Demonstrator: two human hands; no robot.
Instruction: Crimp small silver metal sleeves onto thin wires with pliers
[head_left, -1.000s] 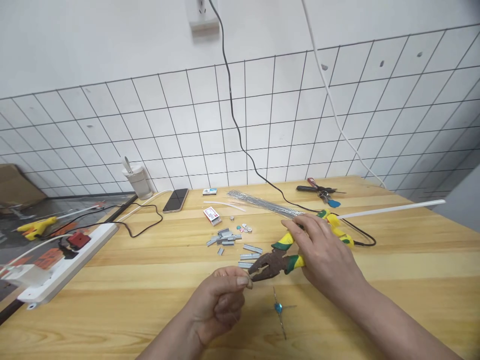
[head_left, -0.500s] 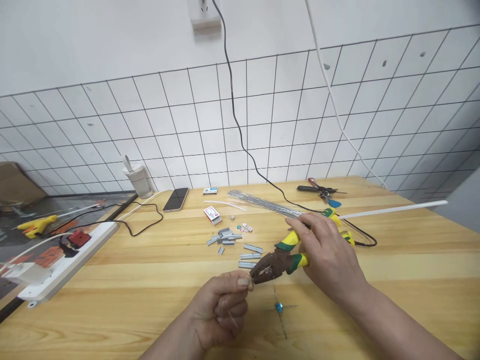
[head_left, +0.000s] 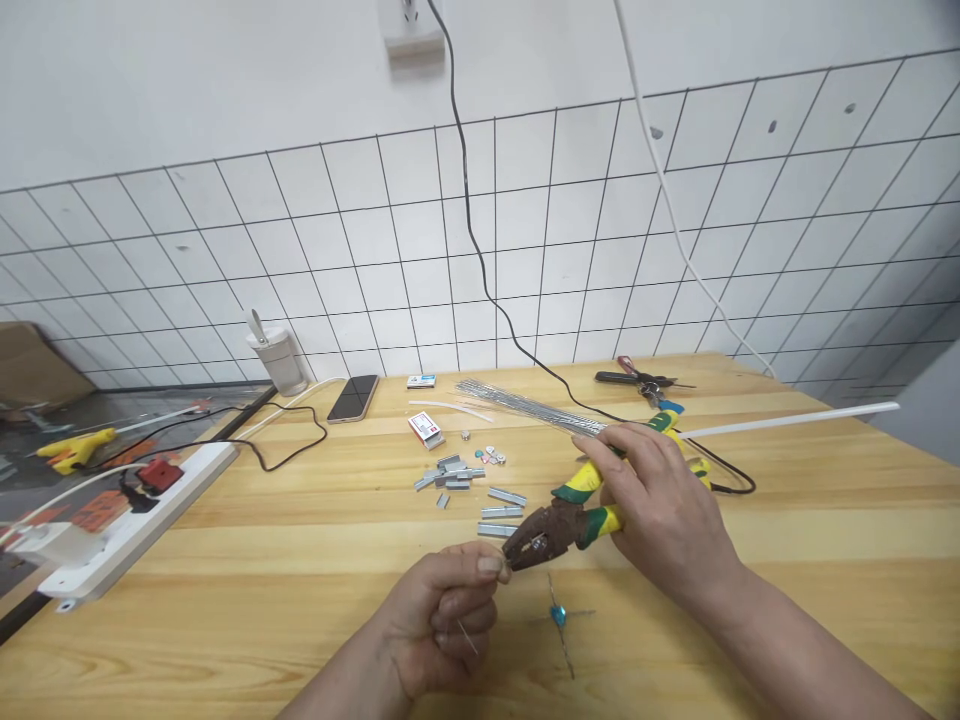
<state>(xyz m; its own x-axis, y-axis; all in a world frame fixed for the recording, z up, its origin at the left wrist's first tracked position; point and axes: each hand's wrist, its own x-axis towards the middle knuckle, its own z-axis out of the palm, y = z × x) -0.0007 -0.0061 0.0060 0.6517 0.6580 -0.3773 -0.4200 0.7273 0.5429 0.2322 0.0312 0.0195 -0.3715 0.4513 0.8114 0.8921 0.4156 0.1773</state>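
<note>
Landmark: pliers point(head_left: 551, 528). Rusty head, yellow-green grips, held low over the wooden table point(head_left: 262, 580), nose pointing left.

Far left of the pliers: yellow glue gun point(head_left: 75, 447), off the table on a darker surface. Well left of the pliers: white power strip point(head_left: 127, 525) along the table's left edge, with a red plug point(head_left: 154, 477) in it. Left and behind the pliers: white lidded cup point(head_left: 277, 360) against the tiled wall, and a dark phone point(head_left: 352, 398) lying flat near it. Closer in, behind-left of the pliers: small box point(head_left: 424, 429), then scattered staple strips point(head_left: 457, 475). The nearest strips lie just beside the pliers' head.

Left hand point(head_left: 439, 625): just left of and below the pliers' nose. Fingers curled in, thumb and forefinger pinched tight on a thin wire point(head_left: 466, 638), whose loose end pokes out under the fingers. The pinch meets the tip of the nose. Cannot tell whether the nose bites the wire.

Directly below the pliers: blue bead point(head_left: 556, 615) with crossed wires, flat on the table. Behind the pliers: bundle of straight wires point(head_left: 525, 405).

Right hand point(head_left: 664, 505): at the pliers' rear, closed round both grips.

Right and behind the pliers: bunch of keys point(head_left: 641, 380), and a long white rod point(head_left: 787, 418) running off to the right.
</note>
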